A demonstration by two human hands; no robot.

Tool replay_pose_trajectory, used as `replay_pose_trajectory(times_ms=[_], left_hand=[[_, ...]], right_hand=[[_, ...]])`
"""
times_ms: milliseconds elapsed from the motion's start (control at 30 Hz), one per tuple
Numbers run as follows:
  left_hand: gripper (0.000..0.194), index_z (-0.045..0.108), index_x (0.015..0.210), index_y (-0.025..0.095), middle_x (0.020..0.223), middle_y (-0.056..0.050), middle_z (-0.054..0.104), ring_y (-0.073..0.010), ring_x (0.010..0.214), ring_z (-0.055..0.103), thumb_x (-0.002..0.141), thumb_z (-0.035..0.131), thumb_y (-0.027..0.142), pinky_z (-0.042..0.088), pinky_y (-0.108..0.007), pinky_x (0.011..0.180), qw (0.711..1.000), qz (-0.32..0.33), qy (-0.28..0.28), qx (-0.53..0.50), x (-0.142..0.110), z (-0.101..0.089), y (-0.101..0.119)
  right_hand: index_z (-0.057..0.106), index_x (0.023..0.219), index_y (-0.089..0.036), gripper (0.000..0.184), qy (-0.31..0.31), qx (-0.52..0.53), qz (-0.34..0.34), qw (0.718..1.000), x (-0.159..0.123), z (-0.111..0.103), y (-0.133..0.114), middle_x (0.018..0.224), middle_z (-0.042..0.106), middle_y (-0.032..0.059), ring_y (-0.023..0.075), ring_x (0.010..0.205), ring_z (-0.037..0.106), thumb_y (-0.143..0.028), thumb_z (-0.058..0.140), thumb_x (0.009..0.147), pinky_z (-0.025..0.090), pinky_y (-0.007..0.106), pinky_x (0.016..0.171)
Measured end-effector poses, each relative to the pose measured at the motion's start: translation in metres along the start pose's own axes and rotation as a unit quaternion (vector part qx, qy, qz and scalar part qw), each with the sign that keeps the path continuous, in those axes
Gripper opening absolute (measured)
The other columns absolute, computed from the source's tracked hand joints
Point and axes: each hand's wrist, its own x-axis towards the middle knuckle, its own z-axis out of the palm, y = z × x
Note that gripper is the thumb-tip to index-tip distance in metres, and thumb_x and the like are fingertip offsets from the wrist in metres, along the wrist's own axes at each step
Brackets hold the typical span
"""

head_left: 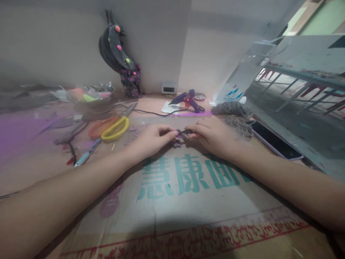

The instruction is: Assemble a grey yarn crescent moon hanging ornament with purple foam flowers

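Over the middle of the work surface, my left hand [152, 140] is closed, thumb and fingers pinching a small purple flower-like piece [179, 133]. My right hand [212, 133] faces it, fingertips closed on a small dark piece [186, 132] that meets the purple one. Where the two join is too small to make out. Just below the fingertips sits another small purple-grey flower [176, 144]. Beyond the hands, a blue glue gun [185, 98] with a lit red light rests by a white pad [168, 108].
Scissors with orange and yellow handles [115, 129] and a blue pen [88, 153] lie left. A bowl [93, 97] and a dark curved ornament with coloured balls [115, 46] stand behind. Grey yarn [237, 117] and a phone [276, 138] are right. Printed cardboard [172, 212] covers the front.
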Motion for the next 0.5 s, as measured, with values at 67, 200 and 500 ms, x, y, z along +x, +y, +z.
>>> replay_pose_trajectory(times_ms=[67, 200, 500], left_hand=[[0.027, 0.073, 0.09, 0.016, 0.09, -0.006, 0.076, -0.0191, 0.081, 0.067, 0.085, 0.06, 0.039, 0.05, -0.027, 0.074, 1.0, -0.001, 0.003, 0.001, -0.0003, -0.0002, -0.0001], [0.028, 0.073, 0.091, 0.016, 0.089, -0.006, 0.076, -0.0185, 0.08, 0.068, 0.085, 0.059, 0.04, 0.051, -0.027, 0.074, 1.0, -0.007, 0.002, -0.007, -0.0006, -0.0006, -0.0005], [0.028, 0.074, 0.087, 0.017, 0.086, -0.006, 0.076, -0.0195, 0.079, 0.068, 0.084, 0.06, 0.041, 0.051, -0.028, 0.074, 1.0, -0.01, 0.01, -0.004, -0.0017, -0.0007, 0.0049]], right_hand=[[0.069, 0.106, -0.016, 0.029, -0.007, 0.019, 0.026, 0.999, -0.0002, -0.0003, -0.0001, 0.084, 0.07, 0.0078, 0.0203, 0.079, 0.058, -0.035, 0.048, 0.098, 0.035, 0.031, 0.071], [0.066, 0.113, -0.016, 0.031, -0.02, 0.037, 0.078, 0.996, -0.001, -0.0012, -0.0002, 0.096, 0.072, 0.01, 0.0225, 0.087, 0.06, -0.035, 0.046, 0.099, 0.036, 0.033, 0.074], [0.069, 0.104, -0.017, 0.025, 0.011, 0.001, 0.032, 0.999, -0.001, -0.0009, -0.0005, 0.081, 0.07, 0.0061, 0.0199, 0.078, 0.058, -0.03, 0.049, 0.098, 0.034, 0.031, 0.07]])
